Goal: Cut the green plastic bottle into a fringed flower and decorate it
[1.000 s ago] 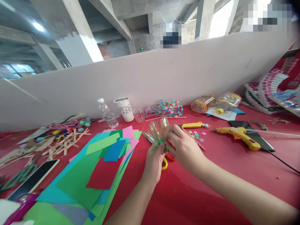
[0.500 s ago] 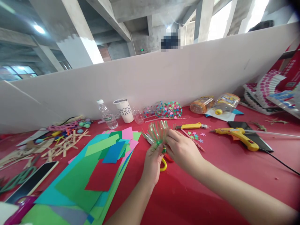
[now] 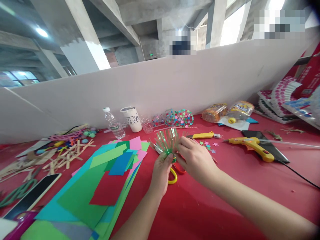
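Observation:
My left hand (image 3: 161,170) pinches the green neck end of a fringed piece of clear plastic (image 3: 168,138), which looks like a bottle top cut into thin strips. The strips fan upward and outward. At the fringe's right side, my right hand (image 3: 196,158) has its fingers closed on one or more strips; the fingertips are partly hidden. Beneath both hands lie scissors (image 3: 172,176) with a yellow and a red handle loop, their blades partly covered. A yellow utility knife (image 3: 203,135) and several small foil stars (image 3: 207,145) lie just beyond my right hand.
Stacked coloured paper (image 3: 82,190) covers the left side, with wooden sticks (image 3: 72,153) and a phone (image 3: 33,195) farther left. A water bottle (image 3: 113,123), a white cup (image 3: 131,120) and a star-filled bottle (image 3: 180,118) line the partition. A yellow glue gun (image 3: 252,145) lies right.
My hands stay on the fringed plastic piece, with only slight shifts of the fingers. The whole view has moved slightly.

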The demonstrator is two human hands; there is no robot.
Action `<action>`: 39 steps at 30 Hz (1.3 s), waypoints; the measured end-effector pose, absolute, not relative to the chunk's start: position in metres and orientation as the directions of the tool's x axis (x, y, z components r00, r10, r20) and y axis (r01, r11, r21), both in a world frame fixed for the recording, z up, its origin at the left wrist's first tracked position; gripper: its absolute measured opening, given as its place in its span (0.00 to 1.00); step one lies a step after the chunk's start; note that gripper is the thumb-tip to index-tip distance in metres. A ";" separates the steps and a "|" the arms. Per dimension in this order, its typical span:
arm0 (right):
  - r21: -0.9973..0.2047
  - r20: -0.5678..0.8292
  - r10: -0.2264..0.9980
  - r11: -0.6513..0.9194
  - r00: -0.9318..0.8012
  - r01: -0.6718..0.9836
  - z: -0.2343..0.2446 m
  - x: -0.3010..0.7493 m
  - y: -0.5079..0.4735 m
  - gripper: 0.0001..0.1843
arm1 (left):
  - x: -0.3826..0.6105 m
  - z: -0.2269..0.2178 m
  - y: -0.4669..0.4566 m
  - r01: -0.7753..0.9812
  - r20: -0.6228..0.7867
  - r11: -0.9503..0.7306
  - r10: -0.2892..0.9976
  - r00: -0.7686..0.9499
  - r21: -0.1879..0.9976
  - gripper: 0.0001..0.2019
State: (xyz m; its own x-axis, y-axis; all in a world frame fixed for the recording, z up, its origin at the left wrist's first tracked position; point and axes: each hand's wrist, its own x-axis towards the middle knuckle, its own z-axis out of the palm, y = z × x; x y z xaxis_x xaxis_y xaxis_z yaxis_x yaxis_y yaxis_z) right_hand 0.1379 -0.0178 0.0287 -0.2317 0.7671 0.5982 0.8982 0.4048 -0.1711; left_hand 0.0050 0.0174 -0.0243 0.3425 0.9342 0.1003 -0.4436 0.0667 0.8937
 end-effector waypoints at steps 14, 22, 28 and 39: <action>-0.079 0.615 0.681 0.555 -0.398 0.828 0.042 0.147 -0.022 0.06 | -0.001 -0.023 0.019 -0.425 0.177 -0.056 0.952 0.251 0.903 0.13; -0.008 0.630 0.644 0.565 -0.434 0.825 0.036 0.147 -0.022 0.11 | 0.000 -0.028 0.020 -0.313 0.177 -0.111 0.966 0.191 0.943 0.09; 0.005 0.617 0.637 0.585 -0.462 0.811 0.042 0.149 -0.025 0.08 | -0.001 -0.024 0.020 -0.342 0.188 -0.129 0.971 0.145 0.931 0.08; -0.166 0.679 0.623 0.646 -0.389 0.745 0.065 0.163 -0.030 0.09 | 0.001 -0.021 0.017 -0.391 0.161 -0.071 0.966 0.203 0.918 0.09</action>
